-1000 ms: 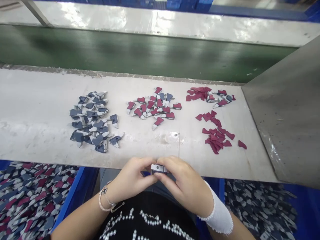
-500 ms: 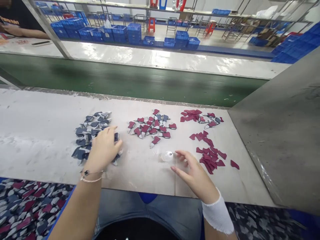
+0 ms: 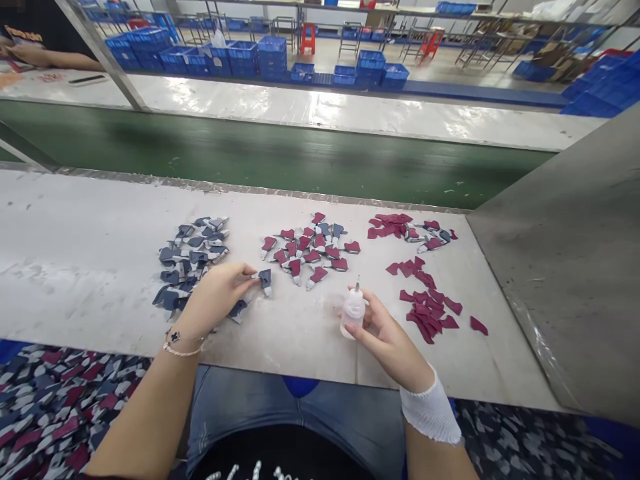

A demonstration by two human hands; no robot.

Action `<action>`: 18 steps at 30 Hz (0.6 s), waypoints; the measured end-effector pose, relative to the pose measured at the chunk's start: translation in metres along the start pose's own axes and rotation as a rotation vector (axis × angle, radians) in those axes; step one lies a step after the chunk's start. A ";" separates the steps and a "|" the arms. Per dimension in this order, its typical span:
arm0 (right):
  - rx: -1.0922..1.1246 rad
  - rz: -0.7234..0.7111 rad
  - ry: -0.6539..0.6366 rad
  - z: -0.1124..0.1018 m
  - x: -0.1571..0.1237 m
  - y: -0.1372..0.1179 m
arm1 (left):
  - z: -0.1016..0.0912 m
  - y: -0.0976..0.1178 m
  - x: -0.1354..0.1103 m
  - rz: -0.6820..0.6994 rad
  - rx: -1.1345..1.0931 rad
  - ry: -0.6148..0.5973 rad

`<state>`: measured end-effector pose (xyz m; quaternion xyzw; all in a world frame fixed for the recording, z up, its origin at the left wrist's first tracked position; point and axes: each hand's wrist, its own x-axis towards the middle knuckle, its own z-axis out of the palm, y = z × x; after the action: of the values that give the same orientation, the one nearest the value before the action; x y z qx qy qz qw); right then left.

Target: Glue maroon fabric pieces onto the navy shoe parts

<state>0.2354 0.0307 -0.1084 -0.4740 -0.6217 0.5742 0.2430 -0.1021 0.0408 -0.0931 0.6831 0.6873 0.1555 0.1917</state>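
Between the thumb and fingers of my left hand is a small dark blue and grey piece, pinched at its left end. A pile of similar blue-grey pieces lies beside and beyond that hand. My right hand is closed round a small white squeeze bottle with a thin tip pointing up. Beyond both hands lies a cluster of grey pieces with maroon tops. Loose flat maroon pieces are spread to the right of the bottle.
More maroon pieces and a few assembled ones lie at the back right. A metal panel bounds the table on the right. Mixed pieces fill a container below left. Past the green belt, another person's arm shows.
My left hand has taken a blue-grey piece from the pile and moved it right. My right hand has closed on the bottle, which now stands upright.
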 end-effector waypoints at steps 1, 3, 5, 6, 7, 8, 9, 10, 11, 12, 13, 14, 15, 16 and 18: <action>0.021 0.007 0.002 -0.001 -0.004 0.000 | 0.001 0.006 -0.004 0.016 -0.064 -0.018; 0.070 -0.005 0.007 -0.003 -0.012 0.000 | 0.007 0.021 -0.012 0.043 -0.321 -0.085; 0.112 -0.041 0.009 -0.005 -0.019 0.000 | 0.019 0.036 -0.020 0.045 -0.721 -0.189; 0.127 -0.060 0.008 -0.007 -0.022 0.000 | 0.026 0.044 -0.024 0.028 -0.935 -0.243; 0.137 -0.074 0.005 -0.008 -0.025 -0.001 | 0.034 0.051 -0.027 -0.004 -1.121 -0.288; 0.141 -0.080 0.000 -0.010 -0.028 -0.001 | 0.043 0.057 -0.030 -0.050 -1.277 -0.328; 0.154 -0.089 -0.003 -0.011 -0.031 -0.002 | 0.050 0.063 -0.032 -0.104 -1.393 -0.365; 0.177 -0.098 -0.008 -0.012 -0.035 -0.002 | 0.057 0.068 -0.034 -0.161 -1.458 -0.407; 0.210 -0.105 -0.015 -0.013 -0.037 -0.003 | 0.063 0.072 -0.035 -0.215 -1.462 -0.453; 0.252 -0.109 -0.022 -0.014 -0.040 -0.003 | 0.067 0.075 -0.035 -0.251 -1.406 -0.498; 0.298 -0.109 -0.032 -0.015 -0.042 -0.004 | 0.071 0.078 -0.036 -0.260 -1.306 -0.531; 0.340 -0.109 -0.039 -0.015 -0.044 -0.004 | 0.073 0.081 -0.036 -0.241 -1.179 -0.546; 0.366 -0.105 -0.039 -0.016 -0.045 -0.004 | 0.075 0.083 -0.037 -0.203 -1.046 -0.538; 0.368 -0.098 -0.034 -0.016 -0.045 -0.004 | 0.076 0.084 -0.038 -0.153 -0.921 -0.508; 0.329 -0.086 0.003 -0.018 -0.045 -0.003 | 0.077 0.085 -0.040 -0.047 -0.721 -0.425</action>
<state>0.2687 0.0004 -0.0903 -0.4018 -0.5387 0.6565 0.3425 0.0093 -0.0011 -0.1177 0.5733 0.5493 0.2376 0.5596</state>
